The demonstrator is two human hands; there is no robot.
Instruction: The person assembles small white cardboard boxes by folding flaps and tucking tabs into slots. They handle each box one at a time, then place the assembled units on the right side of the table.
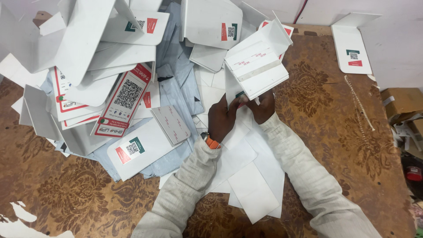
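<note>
My left hand and my right hand meet at the middle of the table, both gripping the lower edge of a stack of white folded card stands. The stack tilts up and away from me, with strips of tape on its top piece. My fingers pinch at a small piece near the stack's bottom edge; what it is I cannot tell. An orange band sits on my left wrist. Under my forearms lie loose white paper sheets.
A big heap of white card stands with printed code squares and red-green labels covers the table's left and back. One lone stand leans at the back right. Brown cardboard boxes sit at the right edge. The patterned brown tabletop shows on the right.
</note>
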